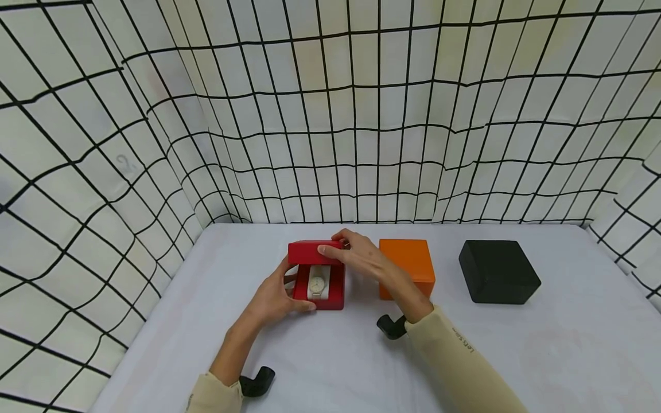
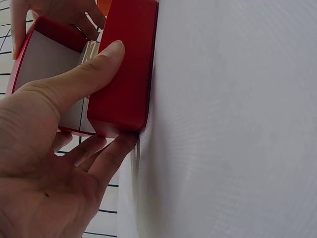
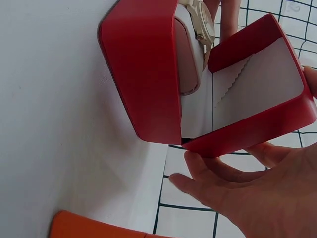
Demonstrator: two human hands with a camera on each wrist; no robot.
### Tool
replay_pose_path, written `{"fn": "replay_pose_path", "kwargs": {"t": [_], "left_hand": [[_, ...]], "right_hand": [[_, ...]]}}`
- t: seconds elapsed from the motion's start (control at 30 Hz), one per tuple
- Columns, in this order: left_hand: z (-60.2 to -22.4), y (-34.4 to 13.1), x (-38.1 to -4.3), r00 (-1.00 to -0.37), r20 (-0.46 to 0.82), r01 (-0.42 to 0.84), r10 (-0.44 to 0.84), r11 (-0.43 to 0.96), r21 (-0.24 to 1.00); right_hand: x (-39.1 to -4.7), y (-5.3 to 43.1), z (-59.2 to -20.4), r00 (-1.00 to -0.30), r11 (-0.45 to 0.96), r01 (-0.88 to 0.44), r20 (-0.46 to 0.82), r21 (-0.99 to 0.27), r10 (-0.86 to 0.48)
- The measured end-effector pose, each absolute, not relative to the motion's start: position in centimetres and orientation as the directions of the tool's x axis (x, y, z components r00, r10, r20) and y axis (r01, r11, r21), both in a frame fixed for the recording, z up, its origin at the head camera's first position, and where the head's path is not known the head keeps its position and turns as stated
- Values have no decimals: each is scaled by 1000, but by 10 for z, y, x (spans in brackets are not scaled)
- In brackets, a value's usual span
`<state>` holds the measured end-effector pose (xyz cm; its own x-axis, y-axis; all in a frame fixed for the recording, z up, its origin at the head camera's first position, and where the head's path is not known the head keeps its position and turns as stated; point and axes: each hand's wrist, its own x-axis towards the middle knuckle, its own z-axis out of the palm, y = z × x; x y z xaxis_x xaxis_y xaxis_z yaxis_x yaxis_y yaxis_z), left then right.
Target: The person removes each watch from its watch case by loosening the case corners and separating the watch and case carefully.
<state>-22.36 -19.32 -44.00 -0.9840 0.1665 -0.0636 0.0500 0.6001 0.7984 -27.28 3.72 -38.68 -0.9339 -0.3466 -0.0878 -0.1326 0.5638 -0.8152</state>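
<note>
A red watch box (image 1: 338,287) stands on the white tabletop with its hinged lid (image 1: 304,253) raised. Inside it, a pale wristwatch (image 1: 317,284) is wrapped round a white cushion. My left hand (image 1: 271,298) grips the base from the left, its thumb (image 2: 106,59) across the front wall and its fingers along the side. From the right, my right hand (image 1: 358,252) holds the lid by its edge, thumb at the front and fingers behind. The right wrist view shows the lid's white lining (image 3: 267,79) and the watch (image 3: 204,22) from the side.
An orange box (image 1: 408,261) stands just right of the red one, partly behind my right forearm. Farther right is a black box (image 1: 498,272). Black-gridded white walls (image 1: 361,115) enclose the table (image 1: 568,344) at the back and sides.
</note>
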Motion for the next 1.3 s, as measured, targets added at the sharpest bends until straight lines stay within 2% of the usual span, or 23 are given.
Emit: {"fn": "replay_pose_path", "kwargs": {"t": [0.7, 1.1, 1.3], "left_hand": [[-439, -192, -222, -985, -76, 34, 157, 601, 798], [-441, -189, -223, -982, -79, 39, 170, 596, 802], [-438, -192, -222, -983, -88, 27, 162, 600, 800]], "right_hand": [[-273, 33, -388, -952, 487, -75, -83, -870, -295], [-261, 39, -391, -927, 443, -303, 154, -844, -342], [-260, 40, -391, -902, 396, -362, 210, -844, -376]]}}
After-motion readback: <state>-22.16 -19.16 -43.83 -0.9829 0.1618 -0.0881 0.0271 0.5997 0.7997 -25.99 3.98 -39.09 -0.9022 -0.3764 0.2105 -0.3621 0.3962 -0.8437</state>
